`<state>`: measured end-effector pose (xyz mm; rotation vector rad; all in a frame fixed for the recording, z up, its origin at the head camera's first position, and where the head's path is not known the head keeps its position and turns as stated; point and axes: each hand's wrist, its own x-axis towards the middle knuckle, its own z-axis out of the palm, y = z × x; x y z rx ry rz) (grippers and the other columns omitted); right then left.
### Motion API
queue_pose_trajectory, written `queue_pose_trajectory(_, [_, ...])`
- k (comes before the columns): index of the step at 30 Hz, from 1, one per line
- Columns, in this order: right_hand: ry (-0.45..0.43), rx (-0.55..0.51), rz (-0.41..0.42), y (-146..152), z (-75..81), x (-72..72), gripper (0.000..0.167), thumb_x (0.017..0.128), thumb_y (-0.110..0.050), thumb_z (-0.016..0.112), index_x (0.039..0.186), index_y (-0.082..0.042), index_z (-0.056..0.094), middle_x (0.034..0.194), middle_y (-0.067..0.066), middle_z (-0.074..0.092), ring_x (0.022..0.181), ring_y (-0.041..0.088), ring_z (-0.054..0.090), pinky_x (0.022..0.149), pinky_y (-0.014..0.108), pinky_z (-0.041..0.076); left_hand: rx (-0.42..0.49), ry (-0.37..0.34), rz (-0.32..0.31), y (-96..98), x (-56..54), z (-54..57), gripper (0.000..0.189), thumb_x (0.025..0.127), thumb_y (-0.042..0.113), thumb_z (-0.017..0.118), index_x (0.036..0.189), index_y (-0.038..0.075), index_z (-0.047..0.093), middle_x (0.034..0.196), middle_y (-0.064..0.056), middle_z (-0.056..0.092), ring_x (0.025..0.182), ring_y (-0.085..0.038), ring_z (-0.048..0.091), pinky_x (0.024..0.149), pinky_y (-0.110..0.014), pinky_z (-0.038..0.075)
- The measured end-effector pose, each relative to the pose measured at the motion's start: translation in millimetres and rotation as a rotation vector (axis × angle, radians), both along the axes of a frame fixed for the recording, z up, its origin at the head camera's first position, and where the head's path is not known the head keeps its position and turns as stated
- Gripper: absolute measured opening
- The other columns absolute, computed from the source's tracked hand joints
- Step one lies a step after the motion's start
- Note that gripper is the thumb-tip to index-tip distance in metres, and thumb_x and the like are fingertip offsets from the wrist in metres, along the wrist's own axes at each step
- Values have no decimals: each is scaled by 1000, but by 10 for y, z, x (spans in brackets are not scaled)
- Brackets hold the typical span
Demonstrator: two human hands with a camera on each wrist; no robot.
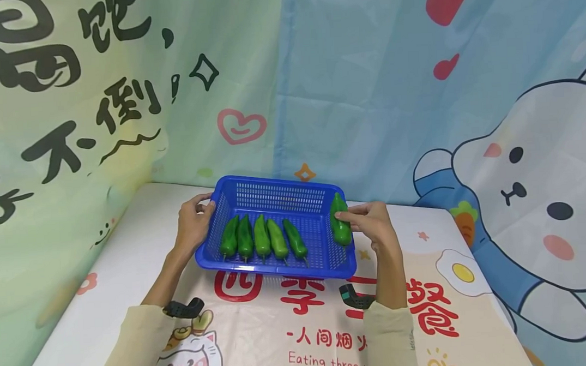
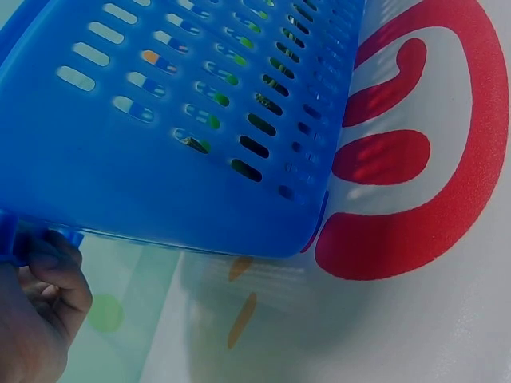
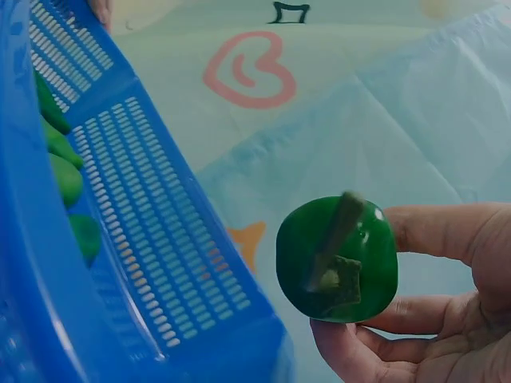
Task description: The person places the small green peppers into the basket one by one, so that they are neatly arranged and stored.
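Note:
A blue plastic basket [image 1: 277, 271] with slotted walls holds several green peppers [image 1: 262, 236] lying side by side toward its left. My left hand [image 1: 192, 223] grips the basket's left rim, fingers curled round the edge, as the left wrist view also shows at the hand [image 2: 44, 303]. Between the thumb and fingers of my right hand [image 1: 375, 223] is another green pepper [image 1: 341, 219], held at the basket's right side. In the right wrist view this pepper [image 3: 339, 263] faces the camera stem first, apart from the basket wall [image 3: 152, 223].
Under the basket is a table with a printed cloth [image 1: 280, 336] bearing red characters and cartoons. A patterned curtain [image 1: 358, 93] hangs behind the table and along its left. Dark camera mounts sit on both wrists.

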<state>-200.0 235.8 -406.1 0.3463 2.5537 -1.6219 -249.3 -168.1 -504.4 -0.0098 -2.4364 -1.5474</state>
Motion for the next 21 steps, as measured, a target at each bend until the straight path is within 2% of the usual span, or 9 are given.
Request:
queue_pose_trajectory(3, [-5, 0, 12, -75, -32, -39, 55, 97, -26, 83, 132, 14, 69, 135, 32, 71, 100, 29, 80, 110, 54, 58, 2, -5, 1, -5, 1, 1, 39, 112, 16, 58, 146, -3, 65, 99, -31, 76, 68, -10, 65, 59, -18, 51])
queue_pose_trajectory(9, [-17, 7, 35, -223, -75, -129, 55, 96, -23, 84, 133, 14, 69, 139, 31, 68, 117, 38, 76, 106, 48, 61, 5, -4, -2, -7, 7, -2, 39, 113, 16, 58, 146, -3, 65, 99, -31, 77, 67, -8, 65, 59, -18, 51])
queue_pose_trajectory(15, [-25, 3, 69, -361, -134, -241, 51, 96, -19, 83, 133, 14, 69, 141, 31, 67, 121, 43, 75, 106, 52, 60, 4, 7, 2, -17, 12, -1, 39, 112, 15, 58, 146, -4, 65, 97, -30, 76, 66, -6, 65, 58, -18, 50])
queue_pose_trajectory(21, [-37, 55, 83, -467, -226, -325, 51, 95, -15, 85, 133, 14, 70, 142, 32, 66, 121, 45, 74, 105, 55, 60, -1, 1, -2, -4, 1, 1, 39, 112, 16, 59, 146, -3, 65, 98, -30, 76, 67, -7, 65, 58, -18, 49])
